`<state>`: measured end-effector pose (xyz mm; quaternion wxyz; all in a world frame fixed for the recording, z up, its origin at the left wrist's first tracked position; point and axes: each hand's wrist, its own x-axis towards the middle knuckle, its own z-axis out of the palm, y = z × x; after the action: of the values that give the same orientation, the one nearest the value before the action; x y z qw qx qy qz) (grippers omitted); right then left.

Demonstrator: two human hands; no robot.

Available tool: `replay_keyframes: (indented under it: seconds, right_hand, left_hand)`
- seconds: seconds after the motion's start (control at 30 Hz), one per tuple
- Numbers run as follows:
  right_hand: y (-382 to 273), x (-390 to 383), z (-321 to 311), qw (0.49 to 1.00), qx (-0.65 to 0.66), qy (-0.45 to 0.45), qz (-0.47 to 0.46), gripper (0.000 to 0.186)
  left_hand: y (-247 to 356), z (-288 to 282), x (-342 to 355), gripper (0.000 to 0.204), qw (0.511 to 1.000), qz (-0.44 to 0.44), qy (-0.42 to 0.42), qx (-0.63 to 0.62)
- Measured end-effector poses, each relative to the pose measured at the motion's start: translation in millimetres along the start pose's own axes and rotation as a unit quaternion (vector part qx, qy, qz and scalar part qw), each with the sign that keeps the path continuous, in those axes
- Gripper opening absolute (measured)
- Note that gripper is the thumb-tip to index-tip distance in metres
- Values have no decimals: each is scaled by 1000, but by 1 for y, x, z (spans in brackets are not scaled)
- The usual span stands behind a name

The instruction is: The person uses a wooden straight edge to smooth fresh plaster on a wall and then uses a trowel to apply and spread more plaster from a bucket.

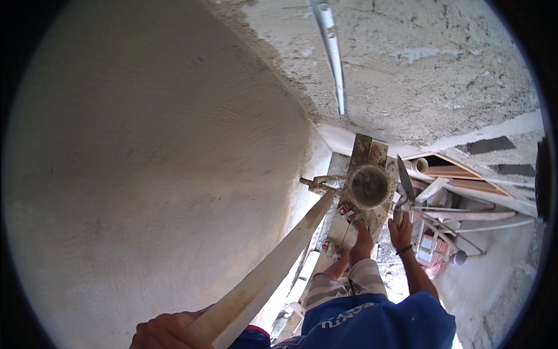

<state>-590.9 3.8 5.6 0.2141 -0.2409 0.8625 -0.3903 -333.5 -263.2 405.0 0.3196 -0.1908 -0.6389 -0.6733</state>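
My left hand [165, 333] is closed on the near end of a long, straight, pale board [261, 279], which slants away along the plastered wall [163, 163] toward the corner. In my right hand [400, 231] is a trowel [406, 180], gripped by its handle with the pointed blade upward. Just left of the trowel, a round mortar bucket [368, 187] stands on the scaffold planks [361, 150], with grey material inside. My sandalled feet are on the same planks, beside the bucket.
A white pipe [333, 52] runs down the rough wall [424, 75] ahead. To the right, below the planks, are a metal frame [450, 230], wooden boards [459, 173] and red-and-white packages [433, 256]. The floor lies well below the planks.
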Motion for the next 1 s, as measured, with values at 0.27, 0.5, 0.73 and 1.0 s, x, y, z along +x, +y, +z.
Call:
replay_keyframes:
  seconds: [0.27, 0.5, 0.73, 1.0]
  right_hand:
    - [127, 36, 108, 929, -261, -177, 192, 43]
    - [68, 10, 65, 946, -218, -234, 56, 45]
    - [90, -21, 38, 926, -187, -320, 72, 45]
    - [-6, 4, 16, 842, -303, -433, 104, 42]
  left_hand:
    - [60, 32, -60, 49, 962, -123, 115, 215]
    - [91, 75, -131, 81, 873, -6, 364, 326]
    - [175, 148, -244, 76, 701, 102, 590, 387]
    - [228, 220, -314, 59, 283, 144, 780, 539]
